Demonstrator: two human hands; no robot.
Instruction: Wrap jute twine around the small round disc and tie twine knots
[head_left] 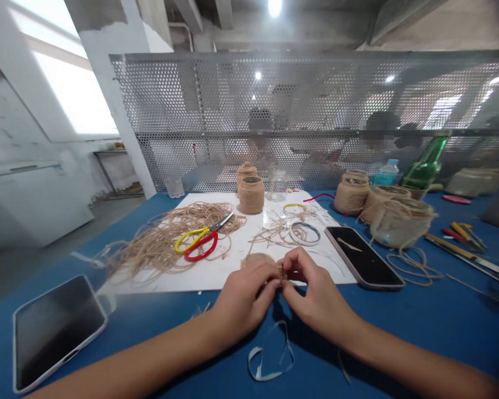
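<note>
My left hand (249, 291) and my right hand (314, 285) meet at the front edge of a white sheet (241, 235). Their fingertips pinch a small brown twine-wrapped piece (282, 271) between them; its full shape is hidden by the fingers. A round tan twine-covered thing (258, 259) shows just behind my left hand, partly covered by it. Below the hands, a curled pale ribbon strip (258, 372) lies on the blue table. Scissors (205, 237) with one yellow and one red handle lie on a loose heap of jute twine (158, 249) to the left.
Twine-wrapped jars (251, 197) stand at the back. On the right are a black phone (363, 257), more jars (401, 221) and a green bottle (426, 163). A yellow ring (294, 205) and a bluish ring (305, 242) lie mid-sheet. Another phone (58, 330) is front left.
</note>
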